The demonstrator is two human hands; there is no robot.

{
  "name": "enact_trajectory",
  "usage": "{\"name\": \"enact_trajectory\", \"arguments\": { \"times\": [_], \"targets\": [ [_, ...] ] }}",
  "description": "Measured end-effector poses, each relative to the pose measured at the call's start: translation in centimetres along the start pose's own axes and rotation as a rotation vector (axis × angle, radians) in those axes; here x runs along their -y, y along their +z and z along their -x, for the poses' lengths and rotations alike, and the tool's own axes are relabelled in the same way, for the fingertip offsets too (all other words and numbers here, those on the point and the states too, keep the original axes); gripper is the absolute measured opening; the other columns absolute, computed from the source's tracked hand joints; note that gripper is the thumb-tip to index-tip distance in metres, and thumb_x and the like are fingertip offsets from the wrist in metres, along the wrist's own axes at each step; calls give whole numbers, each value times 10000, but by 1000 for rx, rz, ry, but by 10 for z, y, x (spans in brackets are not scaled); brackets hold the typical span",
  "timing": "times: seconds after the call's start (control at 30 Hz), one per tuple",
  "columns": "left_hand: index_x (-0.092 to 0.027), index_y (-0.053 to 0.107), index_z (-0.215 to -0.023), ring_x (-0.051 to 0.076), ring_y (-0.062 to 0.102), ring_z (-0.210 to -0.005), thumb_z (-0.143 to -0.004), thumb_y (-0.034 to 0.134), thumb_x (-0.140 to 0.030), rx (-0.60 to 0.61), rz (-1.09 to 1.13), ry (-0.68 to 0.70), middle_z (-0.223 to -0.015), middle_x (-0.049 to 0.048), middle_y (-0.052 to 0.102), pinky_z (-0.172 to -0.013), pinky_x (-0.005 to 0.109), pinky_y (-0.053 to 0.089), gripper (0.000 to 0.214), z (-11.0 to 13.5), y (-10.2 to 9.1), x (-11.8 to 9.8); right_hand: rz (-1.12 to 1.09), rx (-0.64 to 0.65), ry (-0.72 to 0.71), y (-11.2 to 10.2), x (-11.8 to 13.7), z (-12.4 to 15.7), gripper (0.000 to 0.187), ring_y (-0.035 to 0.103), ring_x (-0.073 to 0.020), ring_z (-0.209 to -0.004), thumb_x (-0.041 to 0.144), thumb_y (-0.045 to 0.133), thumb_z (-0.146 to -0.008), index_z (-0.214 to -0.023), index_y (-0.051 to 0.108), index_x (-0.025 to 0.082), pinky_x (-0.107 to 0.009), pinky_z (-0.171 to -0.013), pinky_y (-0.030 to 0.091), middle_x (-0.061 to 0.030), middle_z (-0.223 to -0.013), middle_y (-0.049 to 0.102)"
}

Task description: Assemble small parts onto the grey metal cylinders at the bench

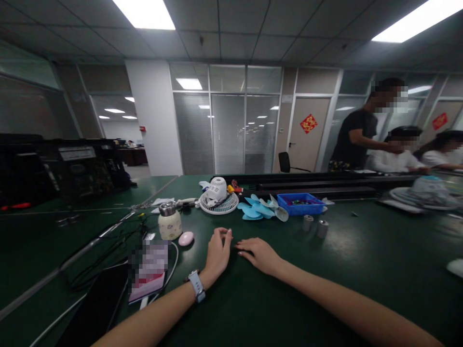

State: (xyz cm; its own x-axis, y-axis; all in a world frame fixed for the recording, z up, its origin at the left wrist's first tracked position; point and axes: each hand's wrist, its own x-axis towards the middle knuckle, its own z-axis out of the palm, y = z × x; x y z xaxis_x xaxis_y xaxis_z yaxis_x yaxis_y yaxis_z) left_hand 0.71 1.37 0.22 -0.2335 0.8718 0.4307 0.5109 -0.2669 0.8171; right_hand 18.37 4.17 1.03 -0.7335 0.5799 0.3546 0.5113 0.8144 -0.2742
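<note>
On the green tabletop (249, 308) my left hand (217, 253) rests with its fingers loosely bent and apart from the thumb, holding nothing. A watch with a grey band (197, 285) is on that wrist. My right hand (259, 254) lies beside it, palm down and fingers stretched out, also without anything in it. A small gap separates the two hands. Nearest to the left hand is a pink rounded object (186, 238), with a cream patterned bottle (170, 222) behind it. Beyond the hands lie light blue fan blades (255, 208) and white fan parts (218, 195).
A blue tray (301, 205) holds small parts. Two metal cylinders (322, 229) stand in front of it. A phone-like device (150, 272) with a white cable and a dark flat object (99, 301) lie at left. Several people are at the right, one standing (356, 130).
</note>
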Motion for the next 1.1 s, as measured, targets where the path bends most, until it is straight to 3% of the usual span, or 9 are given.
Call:
{"name": "enact_trajectory", "arguments": {
  "times": [0.13, 0.2, 0.27, 0.4, 0.5, 0.63, 0.8, 0.93, 1.1],
  "targets": [
    [-187, 483, -1020, 239, 663, -912, -910, 349, -566, 11, -13, 9, -915, 96, 697, -869, 412, 459, 417, 0, 0, -3, 24, -37, -13, -3, -4, -3, 226, 632, -196, -1083, 239, 560, -904, -1069, 715, 240, -359, -965, 447, -35, -1113, 713],
    [-190, 487, -1020, 248, 664, -915, -903, 354, -574, 15, -26, -5, -911, 91, 702, -874, 424, 458, 422, 0, -1, -4, 76, -90, -32, -21, -14, -2, 195, 633, -193, -1075, 251, 571, -900, -1011, 731, 244, -356, -971, 435, -31, -1096, 719],
    [-196, 490, -1039, 261, 666, -917, -892, 363, -586, 22, -39, -33, -917, 86, 706, -861, 435, 463, 435, 0, -2, -4, 141, -182, 29, -53, -36, 4, 188, 640, -190, -1052, 280, 571, -901, -987, 735, 244, -343, -964, 434, -28, -1076, 723],
    [-197, 485, -1074, 276, 669, -928, -876, 382, -604, 69, -33, -53, -954, 91, 713, -837, 440, 476, 465, -3, -2, -1, 329, -357, 470, -135, -104, 33, 256, 660, -215, -985, 347, 534, -913, -1013, 738, 229, -327, -897, 473, -49, -1052, 729],
    [-204, 485, -1081, 268, 668, -919, -874, 379, -613, 84, -46, -57, -953, 80, 715, -837, 434, 472, 471, -4, -3, 1, 443, -308, 730, -170, -148, 60, 302, 666, -243, -963, 391, 529, -904, -1031, 743, 219, -321, -834, 490, -79, -1039, 730],
    [-206, 493, -1071, 258, 670, -904, -873, 380, -615, 86, -55, -62, -938, 73, 716, -829, 419, 474, 468, -4, -3, 0, 409, -196, 787, -164, -173, 77, 300, 676, -224, -924, 415, 538, -893, -1014, 751, 243, -267, -747, 492, -62, -989, 743],
    [-207, 486, -1080, 254, 673, -911, -873, 381, -608, 96, -52, -60, -957, 77, 719, -830, 416, 478, 463, -4, -4, 1, 390, -217, 776, -147, -172, 74, 295, 671, -207, -934, 410, 514, -904, -1027, 744, 273, -253, -741, 489, -33, -1002, 741],
    [-198, 470, -1088, 265, 673, -924, -869, 381, -611, 106, -52, -64, -956, 94, 718, -847, 431, 474, 476, -6, -3, 2, 421, -238, 810, -153, -173, 72, 316, 662, -222, -966, 443, 505, -904, -1039, 739, 280, -269, -773, 489, -50, -1034, 731],
    [-198, 475, -1075, 264, 677, -921, -862, 391, -609, 102, -37, -62, -947, 98, 724, -842, 427, 480, 471, -6, -2, 2, 445, -165, 809, -155, -174, 73, 288, 670, -240, -947, 464, 549, -876, -1006, 752, 306, -276, -749, 494, -47, -976, 743]
  ]
}}
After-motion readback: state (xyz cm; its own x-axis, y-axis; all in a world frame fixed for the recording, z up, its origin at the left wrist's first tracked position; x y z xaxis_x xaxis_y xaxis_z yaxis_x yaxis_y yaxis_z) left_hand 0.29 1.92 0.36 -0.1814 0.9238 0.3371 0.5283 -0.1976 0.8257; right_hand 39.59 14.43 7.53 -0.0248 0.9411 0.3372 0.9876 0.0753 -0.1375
